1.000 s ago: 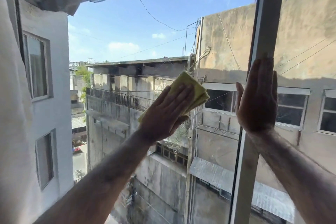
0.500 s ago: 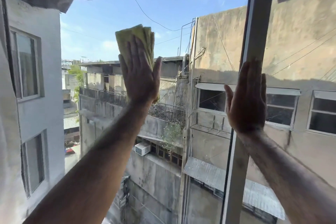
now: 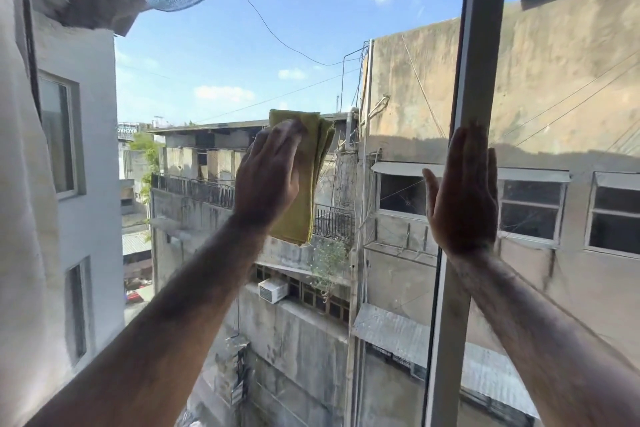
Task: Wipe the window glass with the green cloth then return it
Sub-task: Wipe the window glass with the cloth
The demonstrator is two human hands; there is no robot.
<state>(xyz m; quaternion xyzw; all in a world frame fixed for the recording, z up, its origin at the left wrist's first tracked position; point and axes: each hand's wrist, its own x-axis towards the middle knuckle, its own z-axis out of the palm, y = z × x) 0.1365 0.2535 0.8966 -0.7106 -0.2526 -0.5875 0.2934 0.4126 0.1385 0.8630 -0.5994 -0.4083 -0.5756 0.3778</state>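
My left hand (image 3: 268, 177) presses the folded yellow-green cloth (image 3: 308, 184) flat against the window glass (image 3: 214, 73) near the middle of the pane. The cloth sticks out above and below my palm on its right side. My right hand (image 3: 464, 194) lies flat with straight fingers against the grey vertical window frame (image 3: 481, 28) and holds nothing. Both forearms reach up from the bottom corners of the view.
A pale curtain (image 3: 20, 218) hangs along the left edge. Through the glass I see concrete buildings, overhead wires, a dark net at the top left and blue sky. A second pane (image 3: 571, 80) lies right of the frame.
My left hand has swept the cloth from lower right up to the upper left, then back down toward the middle of the pane. My right hand has stayed on the frame.
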